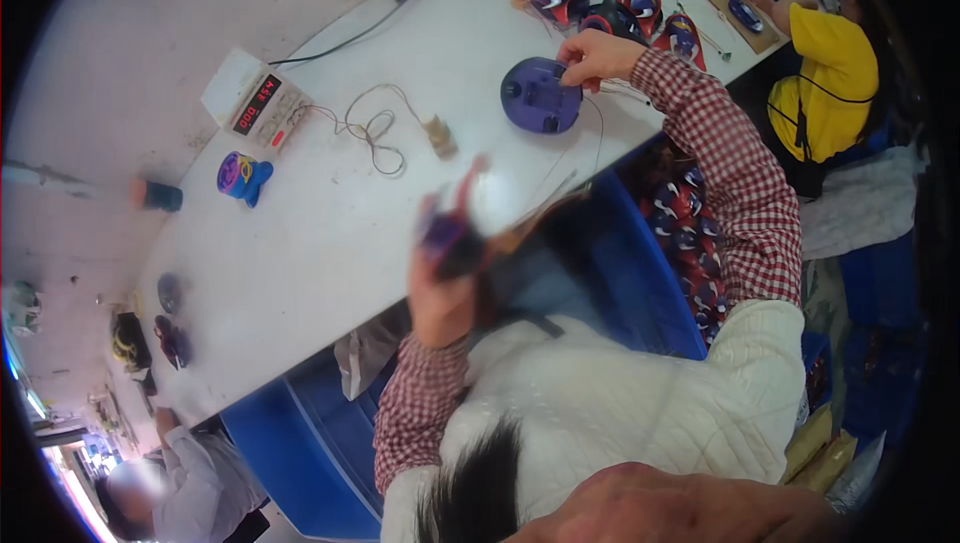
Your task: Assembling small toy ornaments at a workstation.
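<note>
My left hand (440, 308), blurred by motion, is closed round a dark purple and black toy part (452, 243) above the table's front edge. The part's details are smeared. Farther right, my right hand (600, 57) has thumb and fingers pinched at the upper right rim of a round purple plastic toy base (540, 95). The base lies on the white table with its moulded inner side facing up. Thin wires run from near it toward the table edge. Several red and purple toy shells (612, 15) sit just beyond my right hand.
A white power supply (262, 108) with a red display has thin leads running to a small tan block (438, 137). A blue and purple tape roll (240, 177) lies nearby. Blue bins (640, 258) stand below the table edge. Co-workers sit at right, in yellow (825, 83), and lower left (205, 483).
</note>
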Action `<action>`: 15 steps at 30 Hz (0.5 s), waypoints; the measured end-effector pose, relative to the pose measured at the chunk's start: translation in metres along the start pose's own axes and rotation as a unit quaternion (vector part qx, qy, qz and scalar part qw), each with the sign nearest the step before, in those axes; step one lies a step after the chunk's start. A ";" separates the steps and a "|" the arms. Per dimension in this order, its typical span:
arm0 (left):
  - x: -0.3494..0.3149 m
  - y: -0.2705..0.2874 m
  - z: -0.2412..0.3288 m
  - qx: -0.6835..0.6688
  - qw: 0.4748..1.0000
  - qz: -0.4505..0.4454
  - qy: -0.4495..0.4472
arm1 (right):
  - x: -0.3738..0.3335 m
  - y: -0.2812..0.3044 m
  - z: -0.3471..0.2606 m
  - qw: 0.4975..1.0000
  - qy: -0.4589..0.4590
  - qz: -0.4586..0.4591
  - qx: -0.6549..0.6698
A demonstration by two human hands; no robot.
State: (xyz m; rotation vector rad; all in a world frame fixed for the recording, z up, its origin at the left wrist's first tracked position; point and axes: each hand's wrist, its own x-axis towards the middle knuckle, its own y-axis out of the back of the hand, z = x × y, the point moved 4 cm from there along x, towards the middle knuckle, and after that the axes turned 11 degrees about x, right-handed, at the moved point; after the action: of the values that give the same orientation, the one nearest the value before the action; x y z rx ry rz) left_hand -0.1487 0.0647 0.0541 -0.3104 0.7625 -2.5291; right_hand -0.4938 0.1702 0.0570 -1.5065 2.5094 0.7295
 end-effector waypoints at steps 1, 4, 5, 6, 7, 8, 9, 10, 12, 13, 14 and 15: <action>-0.012 0.013 0.015 -0.013 0.999 0.014 -0.028 | -0.020 -0.006 -0.010 1.000 -0.002 -0.014 0.023; -0.054 0.077 0.058 0.075 0.984 0.072 -0.142 | -0.052 -0.042 -0.033 0.992 0.003 -0.082 0.092; -0.067 0.092 0.076 0.105 0.971 0.117 -0.180 | -0.055 -0.060 -0.034 0.991 0.001 -0.093 0.092; -0.078 0.104 0.096 0.138 0.953 0.161 -0.217 | -0.057 -0.080 -0.036 0.986 0.011 -0.111 0.124; -0.087 0.109 0.116 0.159 0.944 0.117 -0.265 | -0.058 -0.100 -0.041 0.979 0.021 -0.130 0.155; -0.098 0.122 0.131 0.181 0.931 0.149 -0.280 | -0.057 -0.119 -0.046 0.971 0.031 -0.148 0.188; -0.109 0.132 0.143 0.204 0.916 0.181 -0.294 | -0.056 -0.137 -0.051 0.960 0.041 -0.167 0.220; -0.119 0.138 0.155 0.229 0.905 0.199 -0.297 | -0.053 -0.155 -0.053 0.958 0.041 -0.181 0.221; -0.132 0.146 0.170 0.260 0.889 0.228 -0.300 | -0.043 -0.193 -0.053 0.951 0.033 -0.179 0.251; -0.133 0.151 0.171 0.331 0.870 0.259 -0.258 | -0.038 -0.210 -0.051 0.947 0.028 -0.176 0.266; -0.130 0.157 0.173 0.398 0.845 0.288 -0.213 | -0.032 -0.224 -0.049 0.944 0.022 -0.172 0.280; -0.125 0.168 0.170 0.405 0.846 0.303 -0.164 | -0.026 -0.236 -0.048 0.943 0.017 -0.184 0.276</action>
State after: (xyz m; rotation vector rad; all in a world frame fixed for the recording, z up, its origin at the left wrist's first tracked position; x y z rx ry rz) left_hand 0.0809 -0.0732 0.0884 -0.1560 -0.3366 -1.8830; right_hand -0.2716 0.0777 0.0277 -1.6808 2.0921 -0.0599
